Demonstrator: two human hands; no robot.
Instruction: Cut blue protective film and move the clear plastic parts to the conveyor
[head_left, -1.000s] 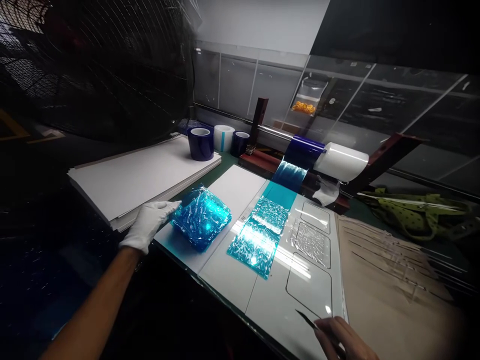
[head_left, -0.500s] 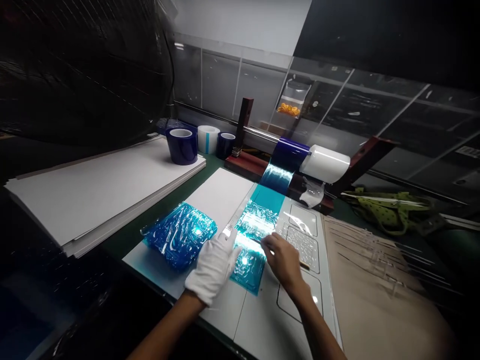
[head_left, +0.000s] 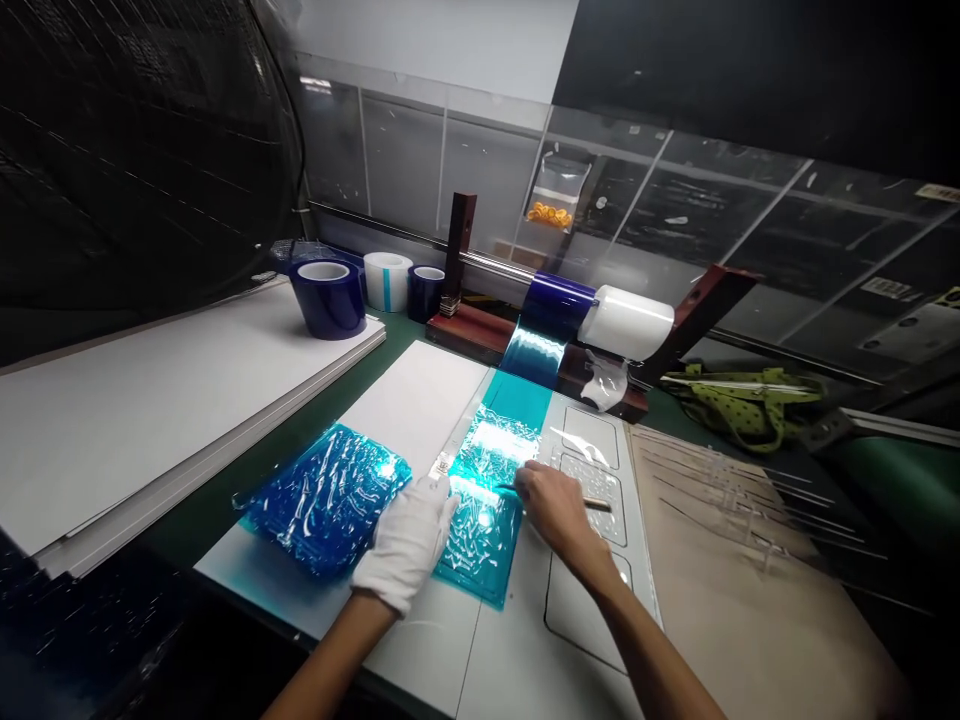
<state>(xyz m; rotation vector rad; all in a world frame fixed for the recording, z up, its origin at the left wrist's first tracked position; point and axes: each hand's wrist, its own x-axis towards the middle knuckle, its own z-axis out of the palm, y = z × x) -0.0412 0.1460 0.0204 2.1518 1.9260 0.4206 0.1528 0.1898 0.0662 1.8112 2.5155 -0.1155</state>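
My left hand (head_left: 406,540), in a white glove, has its fingers bent down on the end of a narrow clear ruler-like strip (head_left: 459,440) with dark markings. Its thumb lies at the left edge of a wrinkled, shiny turquoise film sheet (head_left: 480,560). Bare fingers of my right hand (head_left: 555,505) pinch a slim knife-like tool (head_left: 598,504), its thin dark tip at the film and its tan handle poking out behind. Left of the glove lies a bulging crumpled blue film piece (head_left: 322,500). The turquoise film runs back to a dark blue film roll (head_left: 564,290).
A dark red roll stand (head_left: 465,335) also carries a white roll (head_left: 628,322). Film rolls (head_left: 328,305) and a white sheet stack (head_left: 187,370) are at left. Outlined clear panels (head_left: 592,590) lie at right, beside brown board (head_left: 697,600) and a green spotted bag (head_left: 742,400).
The camera view has shifted, so the scene sits further left. My right hand and the tool have moved slightly along the film's right part; my left hand stays on the strip.
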